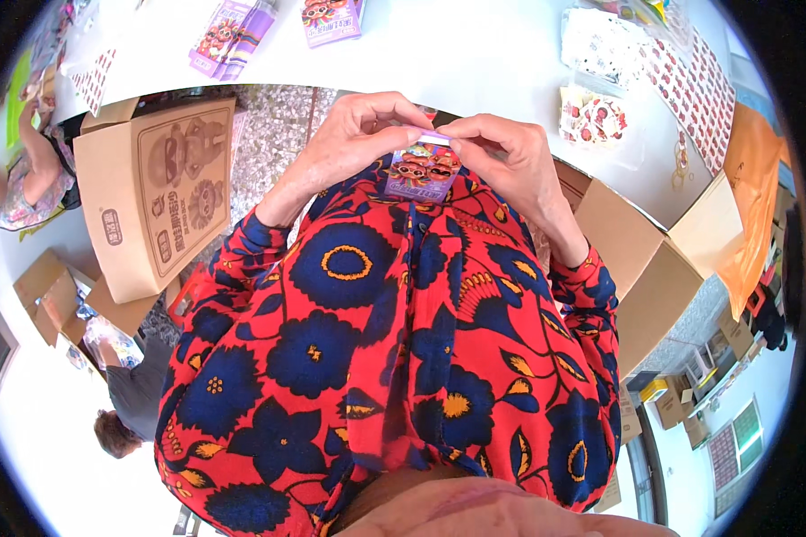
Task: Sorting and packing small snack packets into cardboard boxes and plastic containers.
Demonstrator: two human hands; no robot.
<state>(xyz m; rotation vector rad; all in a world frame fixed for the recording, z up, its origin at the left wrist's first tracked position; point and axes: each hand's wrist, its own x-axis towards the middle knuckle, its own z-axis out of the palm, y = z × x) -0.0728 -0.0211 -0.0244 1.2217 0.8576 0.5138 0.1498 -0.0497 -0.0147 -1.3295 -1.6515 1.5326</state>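
Note:
A small purple cardboard box (423, 174) with colourful cartoon figures printed on it is held upright in front of my chest, just off the near edge of the white table. My left hand (360, 134) pinches its upper left corner between thumb and fingers. On the other side, my right hand (512, 154) grips the upper right corner, thumb against the edge. Between the thumbs shows a pale lilac strip along the box's top edge, seemingly its flap. Whether that flap is tucked in I cannot tell.
On the white table (475, 58) lie a stack of flat purple cartons (231, 40), another purple box (330, 21), a sticker sheet (694, 103) and a clear bag of stickers (593, 118). Cardboard boxes (175, 192) (640, 255) flank me. Other people are at the left.

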